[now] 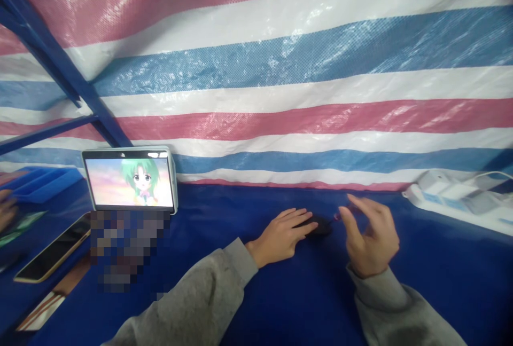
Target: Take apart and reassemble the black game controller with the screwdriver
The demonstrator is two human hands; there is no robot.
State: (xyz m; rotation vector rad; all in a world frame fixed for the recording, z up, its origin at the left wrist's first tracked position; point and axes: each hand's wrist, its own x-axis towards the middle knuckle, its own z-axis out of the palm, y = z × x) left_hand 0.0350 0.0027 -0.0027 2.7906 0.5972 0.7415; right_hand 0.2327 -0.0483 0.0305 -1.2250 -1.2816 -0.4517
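Note:
My left hand lies over a small, dark rounded object on the blue tabletop. Its fingers are stretched out, with the thumb and fingertips on the object, whose kind I cannot make out. Just to the right, my right hand is raised with the thumb and forefinger apart. A tiny reddish-purple piece shows by the right thumb tip, between the dark object and that hand; whether the thumb touches it is unclear. Grey sleeves cover both forearms.
A tablet showing a cartoon figure leans at the back left. Near it are a phone, a blue tray and another person's hand. At right lies a white power strip with plugs. Striped sheeting hangs behind.

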